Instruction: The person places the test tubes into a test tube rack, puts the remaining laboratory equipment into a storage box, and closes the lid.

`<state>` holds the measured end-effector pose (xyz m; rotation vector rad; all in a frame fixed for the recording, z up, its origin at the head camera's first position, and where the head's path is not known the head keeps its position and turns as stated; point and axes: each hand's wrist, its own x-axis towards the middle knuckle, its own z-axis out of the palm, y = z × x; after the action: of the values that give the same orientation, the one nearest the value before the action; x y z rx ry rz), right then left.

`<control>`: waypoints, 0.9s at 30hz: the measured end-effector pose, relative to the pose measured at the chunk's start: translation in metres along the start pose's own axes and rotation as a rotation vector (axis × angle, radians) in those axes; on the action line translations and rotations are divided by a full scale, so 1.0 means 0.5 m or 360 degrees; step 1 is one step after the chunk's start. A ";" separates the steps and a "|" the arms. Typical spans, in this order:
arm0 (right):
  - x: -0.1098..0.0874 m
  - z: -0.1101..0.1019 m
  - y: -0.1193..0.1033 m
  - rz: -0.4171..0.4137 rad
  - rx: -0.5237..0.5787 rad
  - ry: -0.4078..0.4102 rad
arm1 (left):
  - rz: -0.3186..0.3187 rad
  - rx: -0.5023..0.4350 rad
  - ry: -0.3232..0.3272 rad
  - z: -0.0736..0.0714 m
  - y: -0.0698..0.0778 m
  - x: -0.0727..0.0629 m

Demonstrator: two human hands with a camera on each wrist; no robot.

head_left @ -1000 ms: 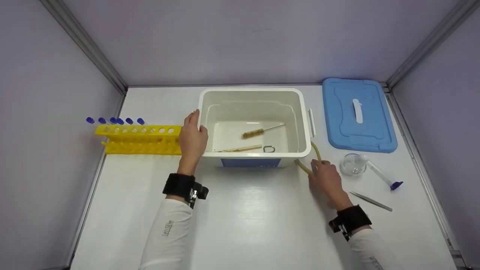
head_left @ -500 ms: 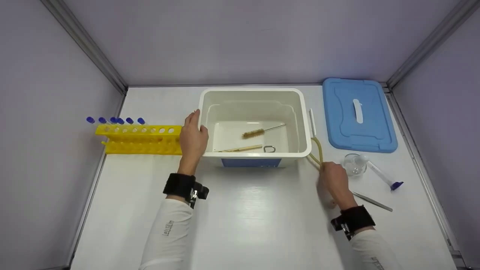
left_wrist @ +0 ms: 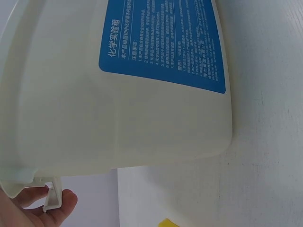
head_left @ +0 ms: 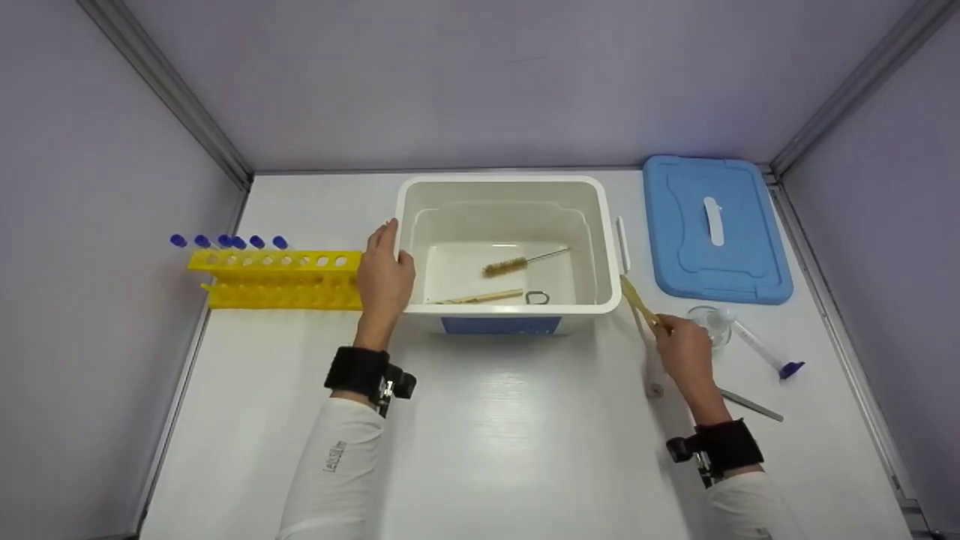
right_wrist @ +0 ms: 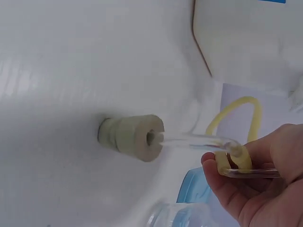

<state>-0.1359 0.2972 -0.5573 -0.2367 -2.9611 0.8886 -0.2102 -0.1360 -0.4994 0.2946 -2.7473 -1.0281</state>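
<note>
Tubing (right_wrist: 256,117): right fingers (right_wrist: 221,190) pinching | latch (left_wrist: 55,198): left fingers (left_wrist: 69,203) gripping | glossy white table (head_left: 487,457) (greyish walls (head_left: 487,82))

Soft overhead light leaves a pale glare on the white tabletop (head_left: 502,450) between dim, greyish walls (head_left: 480,82). Fine print blurs on a blue label (left_wrist: 161,42); a soft shadow rings the stopper (right_wrist: 130,135) in the hazy right wrist view.

Glossy glass-looking tube (right_wrist: 191,141), smooth rubbery hose (right_wrist: 256,117), matt stopper (right_wrist: 135,137), smooth plastic bin (left_wrist: 66,113), rough bristly brush (head_left: 505,267).
</note>
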 end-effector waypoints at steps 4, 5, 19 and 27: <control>-0.003 -0.022 -0.014 0.0016 0.0090 0.0071 | -0.0009 0.0001 0.0002 0.001 0.000 0.000; -0.004 -0.030 -0.018 0.0032 0.0116 0.0079 | -0.0011 0.0001 -0.0001 0.001 0.000 0.000; 0.002 -0.150 -0.097 0.0037 0.0519 0.0376 | 0.0028 -0.0012 -0.0006 0.004 0.006 -0.003; 0.015 -0.200 -0.163 0.0007 0.0746 0.0364 | 0.0016 0.0011 -0.0003 0.007 0.010 -0.004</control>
<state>-0.1459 0.2854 -0.4290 -0.2983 -2.4598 1.4105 -0.2097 -0.1295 -0.4990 0.2810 -2.7515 -1.0172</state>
